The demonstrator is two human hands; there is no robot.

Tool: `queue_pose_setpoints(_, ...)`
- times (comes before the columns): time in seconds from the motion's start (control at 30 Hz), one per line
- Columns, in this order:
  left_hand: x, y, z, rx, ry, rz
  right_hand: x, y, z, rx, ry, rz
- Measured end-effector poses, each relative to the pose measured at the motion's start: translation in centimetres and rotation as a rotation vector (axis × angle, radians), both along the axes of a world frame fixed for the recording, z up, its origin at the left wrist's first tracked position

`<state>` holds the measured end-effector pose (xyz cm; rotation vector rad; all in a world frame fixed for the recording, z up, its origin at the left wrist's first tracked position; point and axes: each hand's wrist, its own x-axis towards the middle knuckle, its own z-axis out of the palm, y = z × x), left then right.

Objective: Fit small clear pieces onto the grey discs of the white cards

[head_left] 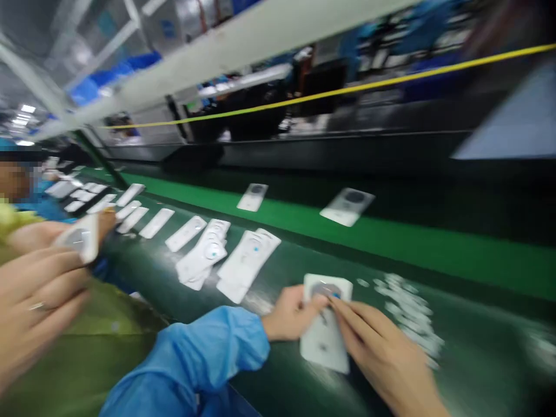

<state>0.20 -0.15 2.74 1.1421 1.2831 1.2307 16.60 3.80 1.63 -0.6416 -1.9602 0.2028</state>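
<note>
In the lower middle, my left hand [289,313], in a blue sleeve, is closed on the left edge of a white rectangular panel [324,350] with a grey round area near its top. My right hand [376,336] reaches over from the right, its fingers pressed together at a small blue dot on that round area. Both sets of fingertips meet there, and whatever lies between the right fingers is hidden. Close to the right hand is a loose pile of small whitish pieces [410,315] on the dark green work surface [482,353].
White panels [249,260] lie stacked left of my hands, with more in a row beyond. Two panels [347,205] rest on the bright green strip [295,217] behind. At far left, a co-worker's hand [47,301] holds another panel. A yellow line [330,92] crosses above.
</note>
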Motion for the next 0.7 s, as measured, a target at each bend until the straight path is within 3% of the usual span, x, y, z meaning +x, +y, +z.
queue_pose_setpoints(0.1,-0.3,0.9,-0.2,-0.012,-0.068,-0.051,0.1,-0.2,0.1,0.057,-0.199,-0.127)
queue_pose_setpoints(0.23,-0.6,1.2,-0.3,-0.02,-0.082,-0.091,-0.5,-0.4,0.6,0.047,-0.275,-0.241)
queue_pose_setpoints(0.47,-0.5,0.9,0.2,-0.013,-0.036,-0.07,-0.6,-0.5,1.5,0.058,-0.25,-0.146)
queue_pose_setpoints(0.7,-0.5,1.0,-0.1,0.012,-0.045,-0.095,-0.8,-0.6,1.5,0.009,-0.295,-0.247)
